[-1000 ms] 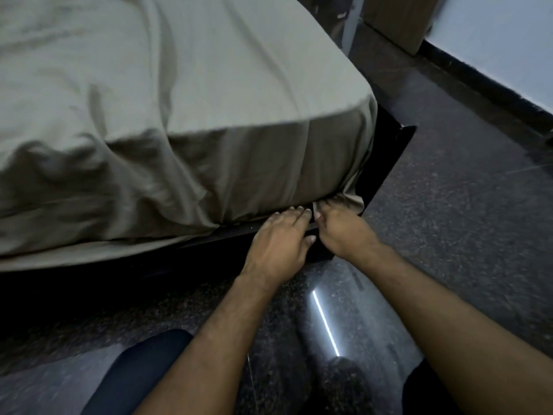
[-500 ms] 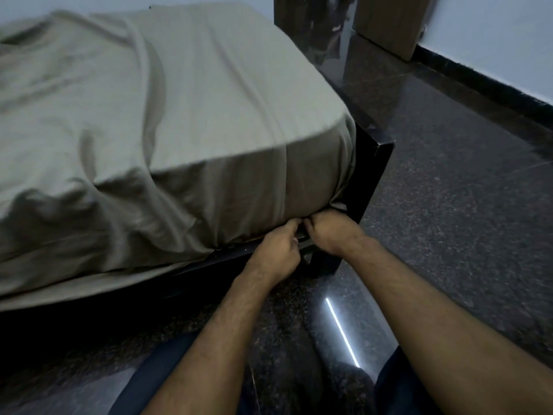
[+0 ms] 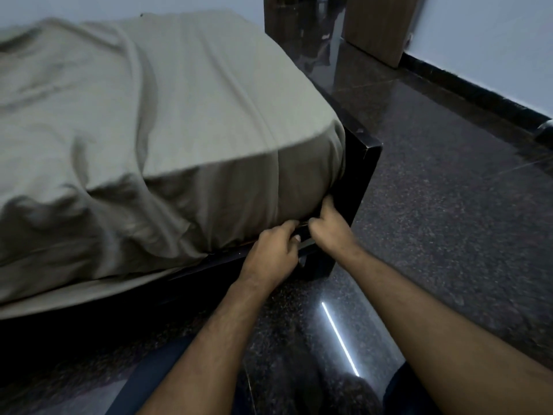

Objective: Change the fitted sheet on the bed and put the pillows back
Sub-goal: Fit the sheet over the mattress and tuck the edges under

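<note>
Two bare forearms are in view, uncovered from the lower edge of the picture to the wrists. No sleeve, watch, band or ring is visible on either. Fine hair shows along both forearms. The left hand (image 3: 273,254) and the right hand (image 3: 330,230) are ungloved. One short, unpainted nail shows on the left hand. Below the forearms, both legs are covered in dark blue cloth: the left knee (image 3: 155,381) at lower centre-left, the right knee (image 3: 398,393) at lower right. The cloth is plain, with no visible marking.
</note>
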Demonstrator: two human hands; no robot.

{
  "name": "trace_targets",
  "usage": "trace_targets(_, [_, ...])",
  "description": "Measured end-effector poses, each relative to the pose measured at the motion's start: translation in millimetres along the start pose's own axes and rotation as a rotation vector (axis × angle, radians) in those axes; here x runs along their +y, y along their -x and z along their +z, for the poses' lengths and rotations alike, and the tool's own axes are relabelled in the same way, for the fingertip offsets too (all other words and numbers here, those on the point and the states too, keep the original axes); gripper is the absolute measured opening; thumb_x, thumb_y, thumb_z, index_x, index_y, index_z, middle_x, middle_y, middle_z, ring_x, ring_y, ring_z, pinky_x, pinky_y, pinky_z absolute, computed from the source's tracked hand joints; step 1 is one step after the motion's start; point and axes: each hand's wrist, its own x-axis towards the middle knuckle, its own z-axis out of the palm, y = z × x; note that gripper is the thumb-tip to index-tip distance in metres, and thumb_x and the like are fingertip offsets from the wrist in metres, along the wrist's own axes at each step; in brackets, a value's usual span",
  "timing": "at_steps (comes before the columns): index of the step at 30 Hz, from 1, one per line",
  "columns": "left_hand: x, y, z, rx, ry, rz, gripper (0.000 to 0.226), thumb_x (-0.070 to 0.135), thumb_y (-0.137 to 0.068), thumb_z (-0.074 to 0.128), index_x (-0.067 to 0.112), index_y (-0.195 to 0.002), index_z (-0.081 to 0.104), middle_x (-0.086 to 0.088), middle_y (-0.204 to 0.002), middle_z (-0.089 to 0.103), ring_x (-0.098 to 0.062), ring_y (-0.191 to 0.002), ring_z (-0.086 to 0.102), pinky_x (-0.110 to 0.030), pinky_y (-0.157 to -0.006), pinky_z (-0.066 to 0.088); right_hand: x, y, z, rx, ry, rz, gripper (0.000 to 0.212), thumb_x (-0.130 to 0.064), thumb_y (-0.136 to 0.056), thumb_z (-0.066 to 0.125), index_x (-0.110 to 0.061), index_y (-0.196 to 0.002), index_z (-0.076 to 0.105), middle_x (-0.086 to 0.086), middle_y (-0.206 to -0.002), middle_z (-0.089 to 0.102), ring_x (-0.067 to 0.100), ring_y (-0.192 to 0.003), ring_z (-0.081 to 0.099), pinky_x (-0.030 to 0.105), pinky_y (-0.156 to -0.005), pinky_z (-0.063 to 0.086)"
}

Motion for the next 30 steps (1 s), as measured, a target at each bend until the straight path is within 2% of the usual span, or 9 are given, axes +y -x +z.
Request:
trace_targets(3, [-6,2,1,-0.025,-0.012,-0.005,0.040,0.018,-0.101,0.055,0.012,-0.140,0.053,-0.011,-0.131,0.065,-0.027,-0.122,0.058,-0.028,-0.096,0.043,-3,-20,2,0.037,-0.149,0.034,0.078,-0.003,-0.087,0.049,-0.018,-0.158,0.023,0.012,-0.146,0.051,0.031,-0.130,0.051,0.029,-0.096,0.042])
trace_targets(6, [-13,5,1,-0.033,-0.006,0.010,0.043,0.014,-0.100,0.054,0.015,-0.143,0.050,-0.008,-0.135,0.062,-0.023,-0.125,0.055,-0.022,-0.098,0.039,-3,-27,4,0.062,-0.213,0.033,0.080,-0.001,-0.083,0.051,-0.019,-0.157,0.026,0.008,-0.145,0.053,0.028,-0.129,0.052,0.033,-0.104,0.046])
trace_targets(11, [-22,7,1,-0.026,0.018,0.065,0.045,0.011,-0.099,0.054,0.014,-0.144,0.049,-0.009,-0.137,0.061,-0.022,-0.127,0.054,-0.022,-0.103,0.037,-3,-12,5,0.054,0.090,0.030,0.066,-0.014,-0.090,0.062,-0.006,-0.148,0.031,0.020,-0.132,0.060,0.037,-0.122,0.058,0.030,-0.091,0.044])
trace_targets(14, [-26,9,-4,0.089,0.039,0.091,0.038,0.013,-0.099,0.054,0.011,-0.137,0.057,-0.010,-0.129,0.067,-0.023,-0.120,0.061,-0.026,-0.101,0.044,-6,16,11,0.013,0.377,-0.020,0.051,-0.025,-0.095,0.063,-0.001,-0.134,0.041,0.024,-0.123,0.064,0.041,-0.115,0.062,0.038,-0.091,0.050])
trace_targets(18, [-22,15,-24,0.396,0.033,0.174,0.028,0.019,-0.096,0.053,0.010,-0.116,0.071,-0.004,-0.108,0.075,-0.021,-0.098,0.072,-0.037,-0.084,0.057,-24,56,13,0.112,0.542,-0.263,0.019,-0.034,-0.097,0.055,-0.021,-0.106,0.065,0.009,-0.100,0.072,0.037,-0.096,0.068,0.044,-0.078,0.056])
trace_targets(21, [-14,22,-53,0.615,0.054,0.194,0.018,0.021,-0.099,0.060,0.010,-0.105,0.073,-0.002,-0.099,0.074,-0.021,-0.089,0.071,-0.036,-0.078,0.057,-43,64,15,0.320,0.414,-0.571,0.015,-0.032,-0.100,0.053,-0.020,-0.100,0.062,0.002,-0.094,0.067,0.030,-0.088,0.066,0.043,-0.070,0.054])
trace_targets(24, [-13,33,-82,0.712,-0.005,0.222,0.015,0.018,-0.099,0.063,0.008,-0.106,0.072,-0.003,-0.099,0.072,-0.021,-0.091,0.068,-0.038,-0.080,0.055,-64,57,21,0.382,0.294,-0.782,0.015,-0.027,-0.102,0.054,-0.016,-0.109,0.061,0.002,-0.104,0.063,0.027,-0.091,0.064,0.044,-0.073,0.053])
trace_targets(26, [-14,40,-98,0.732,-0.071,0.254,0.015,0.016,-0.099,0.063,0.007,-0.108,0.071,-0.005,-0.101,0.070,-0.024,-0.095,0.067,-0.042,-0.082,0.055,-78,52,27,0.452,0.353,-0.880,0.022,-0.028,-0.101,0.055,-0.014,-0.117,0.062,0.005,-0.110,0.062,0.027,-0.098,0.062,0.046,-0.079,0.051])
trace_targets(30, [-11,49,-143,0.832,-0.272,0.290,0.020,0.018,-0.096,0.066,0.010,-0.113,0.072,-0.008,-0.106,0.067,-0.031,-0.099,0.061,-0.046,-0.085,0.051,-126,54,32,0.617,0.454,-0.982,0.035,-0.036,-0.098,0.060,-0.018,-0.129,0.061,0.005,-0.115,0.061,0.028,-0.101,0.055,0.043,-0.080,0.045])
